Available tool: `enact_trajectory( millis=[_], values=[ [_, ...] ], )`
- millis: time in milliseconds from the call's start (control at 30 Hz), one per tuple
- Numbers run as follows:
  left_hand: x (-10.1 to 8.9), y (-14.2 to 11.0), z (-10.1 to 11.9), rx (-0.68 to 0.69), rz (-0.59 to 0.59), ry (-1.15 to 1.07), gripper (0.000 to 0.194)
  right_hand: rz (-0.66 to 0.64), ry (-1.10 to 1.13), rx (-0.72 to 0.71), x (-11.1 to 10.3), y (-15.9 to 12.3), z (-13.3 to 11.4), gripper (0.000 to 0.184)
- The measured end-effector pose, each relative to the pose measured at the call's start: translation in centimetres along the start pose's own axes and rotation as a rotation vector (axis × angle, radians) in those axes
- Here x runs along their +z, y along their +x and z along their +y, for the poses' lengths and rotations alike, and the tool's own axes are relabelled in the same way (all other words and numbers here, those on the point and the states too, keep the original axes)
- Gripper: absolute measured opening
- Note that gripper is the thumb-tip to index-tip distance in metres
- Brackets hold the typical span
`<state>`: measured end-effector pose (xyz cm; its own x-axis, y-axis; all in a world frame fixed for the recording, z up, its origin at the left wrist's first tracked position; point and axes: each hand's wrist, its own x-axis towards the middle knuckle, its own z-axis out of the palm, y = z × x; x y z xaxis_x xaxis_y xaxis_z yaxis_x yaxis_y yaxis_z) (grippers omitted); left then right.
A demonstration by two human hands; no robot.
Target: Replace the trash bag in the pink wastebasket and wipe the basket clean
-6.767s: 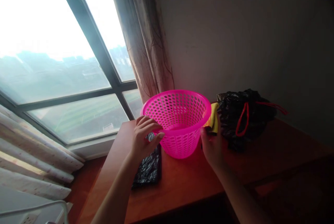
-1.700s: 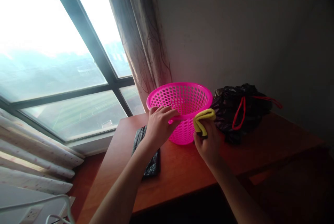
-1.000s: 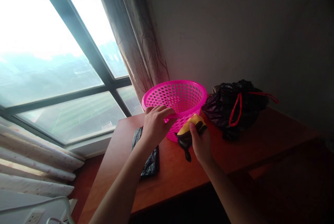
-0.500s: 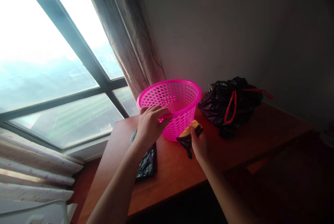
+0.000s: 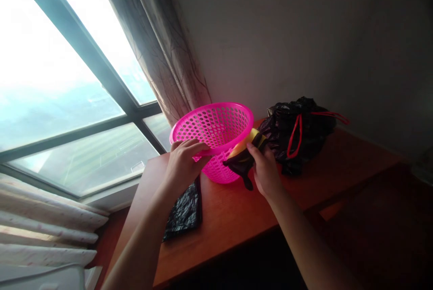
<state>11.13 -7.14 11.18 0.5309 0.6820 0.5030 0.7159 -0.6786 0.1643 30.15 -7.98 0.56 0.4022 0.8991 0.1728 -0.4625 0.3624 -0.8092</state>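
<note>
A pink perforated plastic basket (image 5: pixel 219 170) stands upright on the wooden table. My left hand (image 5: pixel 187 157) is closed around its near rim, with the thumb below and the fingers over the edge. My right hand (image 5: pixel 267 168) pinches a limp, blackened yellow banana peel (image 5: pixel 241 157) just outside the basket's right side, at about rim height. Its dark end hangs down toward the table. The inside of the basket shows only in part, the near wall hiding its bottom.
A folded black plastic bag (image 5: pixel 184 211) lies on the table (image 5: pixel 219 231) by my left forearm. A full black garbage bag (image 5: pixel 304 136) with red drawstrings sits right of the basket. The window (image 5: pixel 84 159) and curtain (image 5: pixel 162 46) are at the left, the wall behind.
My right hand has lifted the banana peel up beside the rim. My left hand keeps its hold on the basket, and the view has shifted slightly.
</note>
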Motion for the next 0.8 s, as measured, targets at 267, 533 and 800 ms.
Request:
enact_trajectory(
  millis=[267, 533, 800],
  values=[
    [-0.2, -0.6, -2.2, 0.084, 0.017, -0.034, 0.013, 0.247, 0.042, 0.296, -2.8, -1.3, 5.8, 0.041],
    [-2.4, -0.4, -5.0, 0.227, -0.148, -0.024, 0.013, 0.297, 0.146, 0.495, -4.4, -3.9, 8.5, 0.043],
    [-1.2, 1.8, -0.4, 0.18, -0.096, 0.047, 0.036, 0.268, 0.153, 0.453, -3.2, -3.2, 6.9, 0.047]
  ],
)
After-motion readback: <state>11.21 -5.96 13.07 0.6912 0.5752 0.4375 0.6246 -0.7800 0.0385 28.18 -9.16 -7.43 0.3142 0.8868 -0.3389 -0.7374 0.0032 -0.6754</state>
